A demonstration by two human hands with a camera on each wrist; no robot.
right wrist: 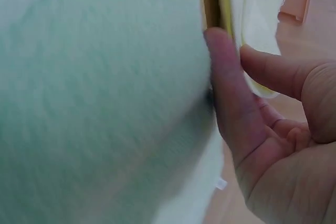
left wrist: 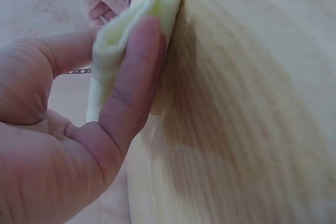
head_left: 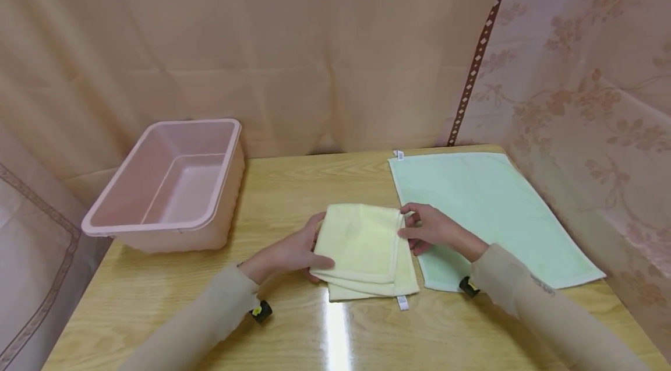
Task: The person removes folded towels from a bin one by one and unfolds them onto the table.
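Pale yellow cloth (head_left: pixel 362 243), folded in layers and lying on a wood-grained table (head_left: pixel 293 184), between a pink basin (head_left: pixel 228 184) to the left and a spread mint-green cloth (head_left: pixel 472 202) to the right. Pinched at the left edge between thumb and fingers of the left hand (head_left: pixel 296 251). Pinched again near the far right corner, thumb narrowly against forefinger of the right hand (head_left: pixel 432 225), just beside the mint-green cloth. Poking out at the near right edge, a white tag (head_left: pixel 402 303) (another at the mint-green cloth's far left corner). Behind, a beige curtain (head_left: pixel 272 56); along the right, a flowered curtain (head_left: pixel 592 56).
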